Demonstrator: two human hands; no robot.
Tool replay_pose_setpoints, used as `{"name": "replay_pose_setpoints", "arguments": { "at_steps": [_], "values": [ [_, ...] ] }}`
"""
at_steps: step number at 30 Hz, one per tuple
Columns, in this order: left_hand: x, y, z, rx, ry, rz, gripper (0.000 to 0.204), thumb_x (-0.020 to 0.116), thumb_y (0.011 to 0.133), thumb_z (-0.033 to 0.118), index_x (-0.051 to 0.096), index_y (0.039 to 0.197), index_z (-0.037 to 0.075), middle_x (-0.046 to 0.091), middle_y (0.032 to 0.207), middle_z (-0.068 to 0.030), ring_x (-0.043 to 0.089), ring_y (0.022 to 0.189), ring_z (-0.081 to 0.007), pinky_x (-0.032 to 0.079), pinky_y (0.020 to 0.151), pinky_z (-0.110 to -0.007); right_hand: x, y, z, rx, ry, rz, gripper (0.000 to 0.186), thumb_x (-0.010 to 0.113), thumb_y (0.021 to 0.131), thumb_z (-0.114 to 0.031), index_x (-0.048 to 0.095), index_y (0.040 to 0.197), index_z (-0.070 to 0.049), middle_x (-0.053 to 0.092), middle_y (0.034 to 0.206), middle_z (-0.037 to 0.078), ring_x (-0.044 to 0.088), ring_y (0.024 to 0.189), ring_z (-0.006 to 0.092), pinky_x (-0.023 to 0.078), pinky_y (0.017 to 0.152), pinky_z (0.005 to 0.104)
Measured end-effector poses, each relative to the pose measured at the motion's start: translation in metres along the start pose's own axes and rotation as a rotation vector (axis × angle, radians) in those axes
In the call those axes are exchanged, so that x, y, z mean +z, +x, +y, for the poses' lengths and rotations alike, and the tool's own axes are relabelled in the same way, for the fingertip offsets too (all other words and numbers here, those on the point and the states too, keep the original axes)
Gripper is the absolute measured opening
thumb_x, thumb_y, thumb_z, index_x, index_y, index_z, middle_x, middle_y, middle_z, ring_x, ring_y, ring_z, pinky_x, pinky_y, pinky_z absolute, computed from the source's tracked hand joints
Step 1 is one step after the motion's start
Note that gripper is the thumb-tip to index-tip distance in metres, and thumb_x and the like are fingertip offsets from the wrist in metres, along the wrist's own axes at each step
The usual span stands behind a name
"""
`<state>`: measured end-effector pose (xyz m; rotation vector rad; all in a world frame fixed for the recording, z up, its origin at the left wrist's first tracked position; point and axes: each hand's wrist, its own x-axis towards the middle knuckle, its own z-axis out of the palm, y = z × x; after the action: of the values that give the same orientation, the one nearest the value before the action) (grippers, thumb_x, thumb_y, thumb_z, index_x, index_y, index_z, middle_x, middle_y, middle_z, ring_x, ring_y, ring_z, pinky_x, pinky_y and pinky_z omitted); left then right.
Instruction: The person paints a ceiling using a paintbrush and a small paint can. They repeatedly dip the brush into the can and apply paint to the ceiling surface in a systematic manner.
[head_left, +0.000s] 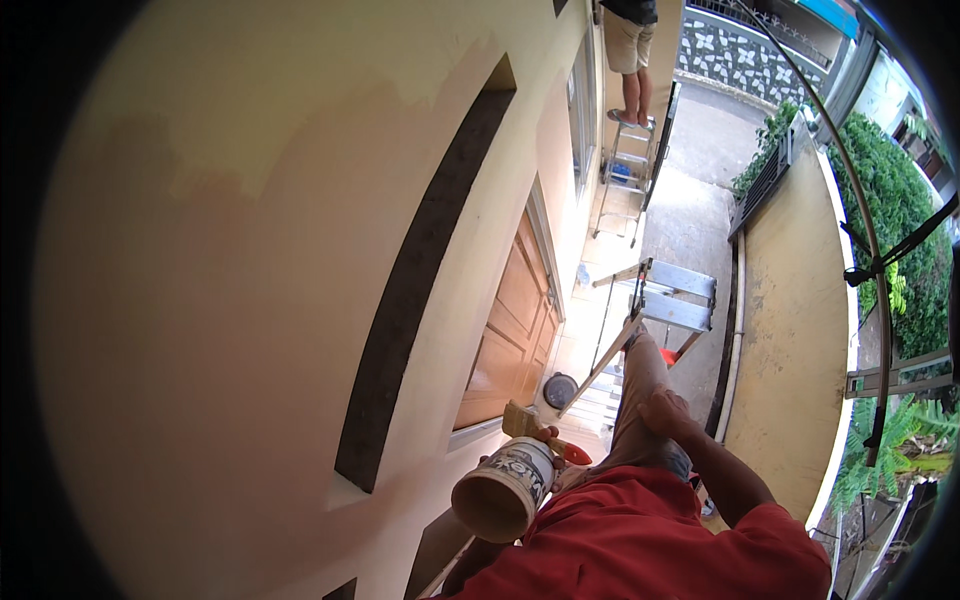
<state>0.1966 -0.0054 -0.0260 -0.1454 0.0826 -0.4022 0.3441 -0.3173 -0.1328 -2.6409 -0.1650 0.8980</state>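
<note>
- Two bare hands show; the left hand [548, 434], at lower centre, has its fingers closed on a paintbrush [522, 421] and against a white pail [526, 466].
- The pail is tilted, its beige round end toward the lower left; the brush lies across its upper side, pale bristles to the left, red handle tip to the right.
- The right hand [664, 410], right of centre, rests on the person's leg [645, 385]; how far its fingers curl I cannot tell.
- A red shirt [640, 540] fills the bottom.
- Just beyond the leg, a metal stepladder [675, 309]; left of it, a dark round tub [560, 390] near a wooden door [512, 325].
- Across the left, a wall [200, 350] in patchy beige tones with a long dark recess [428, 290].
- At top centre, farther off, another person [630, 45] stands on a second ladder [628, 170].
</note>
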Motion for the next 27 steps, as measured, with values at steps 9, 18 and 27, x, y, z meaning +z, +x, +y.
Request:
{"name": "replay_pose_setpoints", "arguments": {
  "at_steps": [9,18,27],
  "values": [
    [-0.002,-0.006,-0.001,0.025,-0.002,-0.011,0.079,0.072,0.104,0.042,0.04,0.166,0.004,0.03,0.172,-0.024,0.056,0.139,-0.0437,0.061,0.098,-0.063,-0.065,-0.061,-0.134,-0.243,1.106,-0.518,0.068,0.053,0.115,-0.058,0.066,0.126,0.007,0.075,0.114,0.017,0.078,0.093,0.0267,0.066,0.074,0.0394],
    [-0.002,-0.017,-0.003,0.056,-0.019,-0.021,0.087,0.074,0.103,0.045,0.034,0.169,0.005,0.024,0.175,-0.0265,0.055,0.142,-0.0449,0.061,0.101,-0.062,-0.061,-0.062,-0.151,-0.965,0.71,-0.253,0.042,0.068,0.1,0.001,0.074,0.141,-0.01,0.071,0.116,0.011,0.075,0.1,0.0222,0.065,0.081,0.0375],
    [-0.008,-0.028,0.003,0.079,-0.048,-0.048,0.095,0.075,0.101,0.048,0.028,0.172,0.006,0.019,0.177,-0.0289,0.053,0.145,-0.0461,0.061,0.105,-0.062,-0.049,-0.052,-0.151,-1.321,0.385,0.016,0.05,0.077,0.087,0.006,0.079,0.131,-0.016,0.066,0.124,0.013,0.076,0.102,0.0291,0.066,0.083,0.0379]
  ]
}}
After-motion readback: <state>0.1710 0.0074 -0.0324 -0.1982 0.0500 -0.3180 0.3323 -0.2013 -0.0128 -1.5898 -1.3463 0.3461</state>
